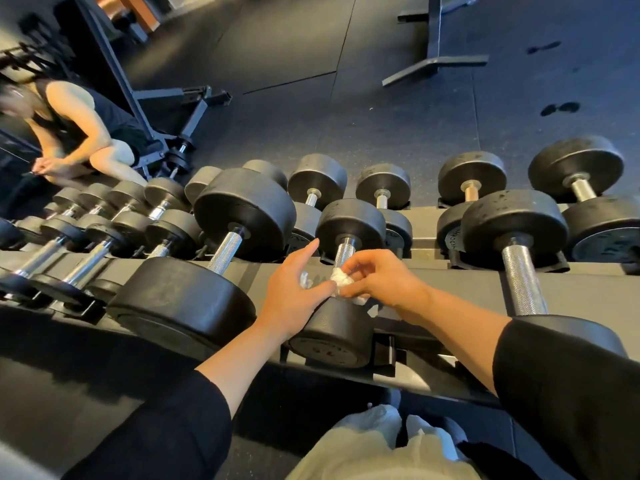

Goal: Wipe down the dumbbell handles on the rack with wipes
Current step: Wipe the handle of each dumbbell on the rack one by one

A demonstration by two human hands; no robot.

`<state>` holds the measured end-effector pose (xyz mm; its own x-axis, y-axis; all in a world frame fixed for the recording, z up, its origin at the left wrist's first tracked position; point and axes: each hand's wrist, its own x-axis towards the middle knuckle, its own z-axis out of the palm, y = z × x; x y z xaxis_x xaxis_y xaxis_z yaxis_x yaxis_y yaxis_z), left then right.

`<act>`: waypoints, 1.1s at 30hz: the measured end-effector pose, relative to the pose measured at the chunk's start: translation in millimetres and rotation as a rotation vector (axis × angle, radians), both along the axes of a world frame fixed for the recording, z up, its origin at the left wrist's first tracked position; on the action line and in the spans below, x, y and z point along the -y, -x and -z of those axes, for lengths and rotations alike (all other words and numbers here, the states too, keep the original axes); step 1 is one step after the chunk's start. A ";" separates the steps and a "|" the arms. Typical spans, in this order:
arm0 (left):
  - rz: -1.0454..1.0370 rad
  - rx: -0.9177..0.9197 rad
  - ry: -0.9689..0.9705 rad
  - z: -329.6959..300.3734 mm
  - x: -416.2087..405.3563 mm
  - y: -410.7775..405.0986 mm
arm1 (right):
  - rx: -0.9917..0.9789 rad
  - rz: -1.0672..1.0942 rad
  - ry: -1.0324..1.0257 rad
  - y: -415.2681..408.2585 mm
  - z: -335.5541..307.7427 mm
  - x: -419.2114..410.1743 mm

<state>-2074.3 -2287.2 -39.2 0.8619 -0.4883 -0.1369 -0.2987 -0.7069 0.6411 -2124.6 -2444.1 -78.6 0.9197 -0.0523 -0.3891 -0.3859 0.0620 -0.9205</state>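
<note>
A black dumbbell [341,327] lies on the rack [460,282] in front of me, its knurled steel handle [344,252] showing above my hands. My right hand [377,277] pinches a crumpled white wipe [341,280] against the lower part of that handle. My left hand [294,289] is beside it with the fingers stretched out, its thumb touching the wipe and the near weight head. A bigger dumbbell [221,258] sits to the left and another [523,268] to the right, both with bare handles.
A second row of dumbbells [384,192] lies behind on the rack, and several smaller ones [86,237] run off to the left. A person [79,133] sits on a bench at the far left. Black rubber floor and a machine base [436,60] lie beyond.
</note>
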 end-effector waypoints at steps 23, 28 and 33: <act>0.651 -0.141 0.078 9.3 136.6 7.7 | 0.071 0.773 0.377 80.0 -69.4 94.7; 0.725 -0.198 0.019 23.2 150.4 7.3 | -0.066 0.762 0.608 85.4 -66.0 102.6; 0.777 -0.229 0.010 27.5 162.2 2.0 | -0.194 0.612 0.822 74.1 -58.5 99.7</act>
